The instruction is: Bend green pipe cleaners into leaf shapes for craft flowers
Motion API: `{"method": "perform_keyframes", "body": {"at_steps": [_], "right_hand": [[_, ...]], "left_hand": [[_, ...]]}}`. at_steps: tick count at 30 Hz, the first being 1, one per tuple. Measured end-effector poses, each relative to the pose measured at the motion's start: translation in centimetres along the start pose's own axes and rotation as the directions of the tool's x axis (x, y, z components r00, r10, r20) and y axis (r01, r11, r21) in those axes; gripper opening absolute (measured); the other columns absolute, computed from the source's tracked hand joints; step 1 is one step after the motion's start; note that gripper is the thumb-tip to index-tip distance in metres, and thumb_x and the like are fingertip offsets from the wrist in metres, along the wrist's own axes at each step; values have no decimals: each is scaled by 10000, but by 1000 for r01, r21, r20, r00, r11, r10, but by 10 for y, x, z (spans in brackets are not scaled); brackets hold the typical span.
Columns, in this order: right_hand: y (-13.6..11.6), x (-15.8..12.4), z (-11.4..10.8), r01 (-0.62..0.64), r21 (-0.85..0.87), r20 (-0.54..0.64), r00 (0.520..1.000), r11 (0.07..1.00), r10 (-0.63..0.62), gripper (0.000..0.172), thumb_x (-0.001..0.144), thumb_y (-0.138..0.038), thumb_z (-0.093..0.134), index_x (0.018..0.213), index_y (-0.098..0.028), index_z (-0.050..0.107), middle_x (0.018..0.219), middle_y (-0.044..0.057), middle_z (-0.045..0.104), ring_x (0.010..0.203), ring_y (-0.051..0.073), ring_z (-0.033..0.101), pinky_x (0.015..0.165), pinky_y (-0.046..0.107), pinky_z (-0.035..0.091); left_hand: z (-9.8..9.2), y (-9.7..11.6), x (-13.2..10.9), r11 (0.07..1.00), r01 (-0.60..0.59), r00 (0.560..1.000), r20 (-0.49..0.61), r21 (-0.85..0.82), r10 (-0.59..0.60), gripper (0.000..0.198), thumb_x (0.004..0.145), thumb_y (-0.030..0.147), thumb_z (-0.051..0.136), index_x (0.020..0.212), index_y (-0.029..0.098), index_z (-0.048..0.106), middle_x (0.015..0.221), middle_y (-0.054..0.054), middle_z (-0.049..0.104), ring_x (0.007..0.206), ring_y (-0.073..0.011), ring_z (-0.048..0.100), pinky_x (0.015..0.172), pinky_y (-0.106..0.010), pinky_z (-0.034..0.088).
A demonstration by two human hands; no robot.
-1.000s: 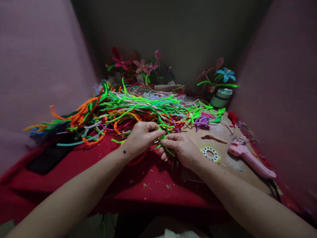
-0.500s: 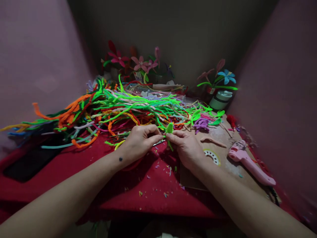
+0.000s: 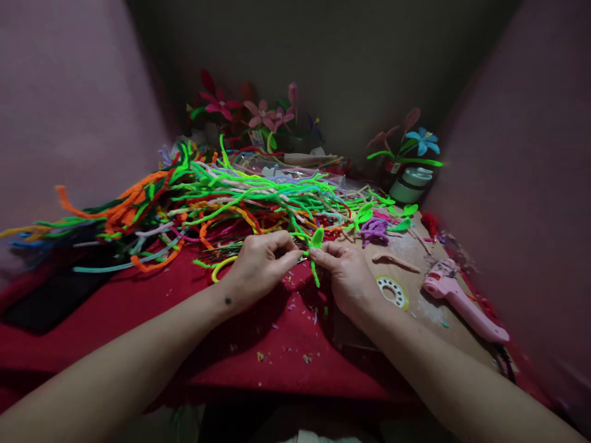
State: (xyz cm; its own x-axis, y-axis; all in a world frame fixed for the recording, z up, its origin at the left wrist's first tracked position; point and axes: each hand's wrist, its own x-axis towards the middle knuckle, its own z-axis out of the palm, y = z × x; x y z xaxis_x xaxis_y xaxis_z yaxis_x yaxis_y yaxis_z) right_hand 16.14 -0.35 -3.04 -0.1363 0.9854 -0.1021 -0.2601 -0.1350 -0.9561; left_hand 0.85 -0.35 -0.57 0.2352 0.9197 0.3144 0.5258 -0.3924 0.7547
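Note:
A bright green fuzzy piece (image 3: pixel 316 239), shaped like a leaf with a thin tail hanging down, is between my two hands. My right hand (image 3: pixel 348 274) pinches it from the right with thumb and forefinger. From the left, my left hand (image 3: pixel 265 261) pinches a thin green end of it; the fingertips partly hide that end. Just behind the hands lies a large heap of coloured fuzzy stems (image 3: pixel 258 194), mostly green, with orange, red and white ones.
On the right, a cardboard sheet (image 3: pixel 415 301) bears a pink glue gun (image 3: pixel 466 307), a white ring with holes (image 3: pixel 392 291) and purple stems (image 3: pixel 373 230). A dark phone-like slab (image 3: pixel 55 295) lies left. Fuzzy flowers (image 3: pixel 261 115) and a pale green jar (image 3: pixel 410 184) stand behind.
The green piece has turned slightly, and its tail hangs a little lower. Both hands stay nearly in place, still pinching. The whole view has shifted slightly.

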Motion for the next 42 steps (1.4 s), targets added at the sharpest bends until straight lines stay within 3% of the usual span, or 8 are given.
{"method": "perform_keyframes", "body": {"at_steps": [3, 8, 14, 25, 28, 31, 34, 42], "right_hand": [[-2, 1, 1, -1, 122, -25, 1000, 992, 4, 260, 633, -280, 695, 552, -163, 477, 434, -77, 390, 385, 48, 304, 394, 211, 221], [-2, -1, 5, 11, 210, -43, 999, 978, -2, 288, 602, -298, 723, 578, -169, 467, 455, -72, 453, 374, 53, 383, 387, 199, 284], [-1, -1, 4, 56, 130, -34, 998, 990, -52, 283, 656, -327, 676, 579, -179, 448, 439, -65, 457, 366, 67, 421, 388, 201, 316], [-1, -6, 6, 99, 58, -81, 992, 993, -94, 276, 626, -301, 682, 579, -180, 438, 479, -67, 453, 406, 64, 403, 399, 198, 325], [-2, -4, 5, 73, 67, -47, 996, 995, -70, 271, 641, -307, 670, 566, -179, 443, 468, -69, 442, 401, 62, 380, 403, 205, 300], [-3, -2, 2, 74, 12, -52, 996, 997, -73, 263, 644, -309, 672, 549, -168, 472, 461, -66, 439, 410, 57, 356, 414, 208, 274], [-2, -2, -1, 53, 8, -9, 999, 999, -53, 253, 629, -310, 688, 540, -157, 508, 454, -59, 444, 419, 61, 363, 427, 214, 274], [2, -3, -4, 5, 84, 134, 991, 996, -16, 127, 601, -234, 697, 637, -150, 609, 544, -38, 525, 477, 80, 438, 502, 234, 340]], "left_hand": [[2, 1, 3, 868, 320, 942, 222, -380, -250, 166, 745, 318, 576, 728, 158, 537, 513, 63, 444, 410, -49, 354, 399, -179, 276], [19, -2, -1, 663, 504, 840, 492, -553, -228, 201, 746, 336, 589, 756, 136, 566, 486, 48, 482, 330, -36, 340, 316, -163, 246], [26, 2, -2, 496, 567, 816, 532, -658, -227, 191, 761, 313, 577, 711, 132, 549, 577, 21, 563, 312, -16, 358, 280, -147, 243], [24, 2, -1, 525, 663, 738, 582, -534, -341, 169, 711, 289, 584, 644, 149, 517, 415, 53, 486, 250, -23, 284, 262, -155, 157], [21, 5, -2, 652, 614, 760, 559, -446, -333, 199, 734, 329, 557, 660, 148, 519, 435, 47, 491, 273, -34, 329, 272, -156, 184], [15, 7, -2, 809, 465, 845, 454, -359, -283, 211, 687, 320, 620, 786, 147, 549, 537, 40, 536, 370, -56, 438, 329, -158, 280], [9, 8, -1, 845, 359, 924, 276, -397, -263, 220, 701, 336, 615, 795, 151, 541, 578, 46, 519, 422, -51, 427, 387, -165, 310], [7, 10, -2, 839, 374, 927, 149, -394, -344, 246, 753, 323, 564, 607, 149, 470, 482, 63, 407, 404, -41, 315, 389, -180, 220]]}}
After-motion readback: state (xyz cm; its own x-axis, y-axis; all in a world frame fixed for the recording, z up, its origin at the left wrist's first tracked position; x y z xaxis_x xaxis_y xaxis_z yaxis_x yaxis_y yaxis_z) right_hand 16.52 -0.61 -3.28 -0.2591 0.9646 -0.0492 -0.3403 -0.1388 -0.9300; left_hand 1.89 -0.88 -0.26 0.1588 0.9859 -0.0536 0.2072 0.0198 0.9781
